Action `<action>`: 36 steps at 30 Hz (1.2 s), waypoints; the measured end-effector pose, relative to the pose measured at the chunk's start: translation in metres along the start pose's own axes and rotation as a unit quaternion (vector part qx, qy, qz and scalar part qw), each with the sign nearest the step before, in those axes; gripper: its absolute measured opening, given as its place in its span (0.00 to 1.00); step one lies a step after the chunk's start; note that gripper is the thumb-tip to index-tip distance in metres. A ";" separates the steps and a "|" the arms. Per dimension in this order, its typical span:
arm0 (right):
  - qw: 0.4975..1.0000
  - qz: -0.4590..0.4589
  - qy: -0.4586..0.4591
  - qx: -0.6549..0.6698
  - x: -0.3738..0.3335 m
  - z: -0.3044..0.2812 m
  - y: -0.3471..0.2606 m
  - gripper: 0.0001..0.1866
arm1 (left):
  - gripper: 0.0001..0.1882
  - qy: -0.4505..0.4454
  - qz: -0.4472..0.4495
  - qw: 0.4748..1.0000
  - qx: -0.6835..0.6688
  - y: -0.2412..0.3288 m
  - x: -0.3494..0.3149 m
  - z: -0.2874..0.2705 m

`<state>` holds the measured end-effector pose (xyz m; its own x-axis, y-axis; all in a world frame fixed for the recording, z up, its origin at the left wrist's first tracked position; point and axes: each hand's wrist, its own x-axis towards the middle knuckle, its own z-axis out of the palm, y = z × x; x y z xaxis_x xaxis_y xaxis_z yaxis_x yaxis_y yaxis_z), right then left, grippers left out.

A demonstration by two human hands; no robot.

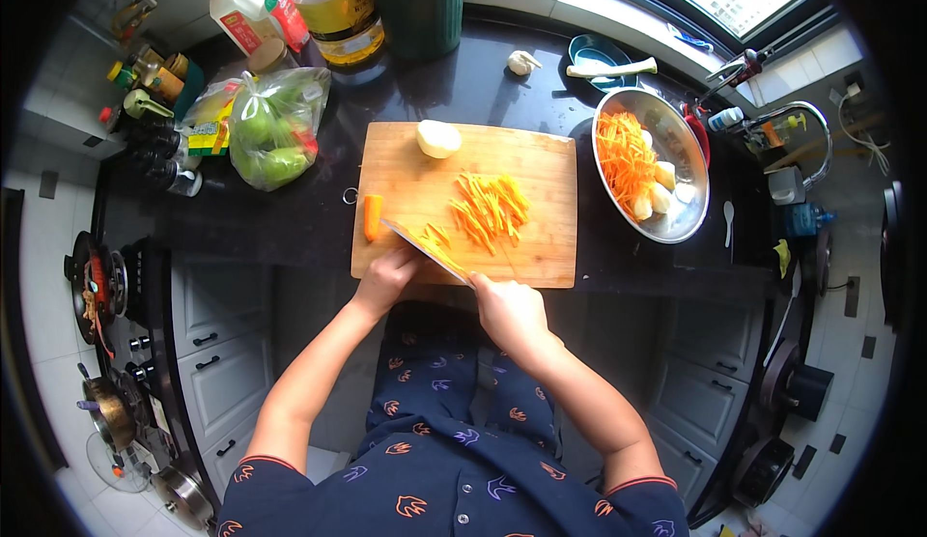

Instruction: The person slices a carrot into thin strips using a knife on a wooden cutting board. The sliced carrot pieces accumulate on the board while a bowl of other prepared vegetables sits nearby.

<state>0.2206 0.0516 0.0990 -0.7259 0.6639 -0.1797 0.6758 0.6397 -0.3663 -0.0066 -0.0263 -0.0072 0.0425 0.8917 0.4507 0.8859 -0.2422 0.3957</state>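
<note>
My right hand (512, 315) is closed around the handle of a kitchen knife (423, 250), whose blade slants to the far left over the wooden cutting board (541, 165). Left of the blade, my left hand (386, 278) rests at the board's near edge with curled fingers; whatever they press on is hidden. Thin carrot strips (436, 238) lie along the blade's right side. A larger heap of carrot strips (490, 211) sits mid-board. Near the left edge is an uncut carrot piece (372, 217), and a peeled, pale round vegetable (438, 138) stands at the back.
Right of the board, a steel bowl (688, 211) holds shredded carrot and pale chunks. Behind it are a garlic bulb (522, 62) and a teal dish (591, 51). A plastic bag of green produce (273, 141) lies left, before an oil jug (338, 15). A white spoon (728, 224) lies right.
</note>
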 end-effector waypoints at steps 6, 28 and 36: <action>1.000 0.010 -0.024 -0.015 -0.009 -0.004 -0.003 0.06 | 0.12 -0.016 -0.019 1.000 0.003 0.007 0.003 -0.006; 1.000 -0.010 0.015 0.020 0.004 0.016 -0.002 0.06 | 0.10 0.017 -0.047 0.999 0.016 0.008 0.002 -0.003; 0.999 0.004 -0.034 -0.009 -0.015 -0.013 -0.009 0.05 | 0.10 0.001 -0.070 0.997 0.018 0.015 -0.002 -0.005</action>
<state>0.2268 0.0411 0.1164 -0.7277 0.6406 -0.2449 0.6827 0.6426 -0.3478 0.0043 -0.0333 0.0023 -0.0844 0.9152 0.3940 0.8987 -0.1009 0.4268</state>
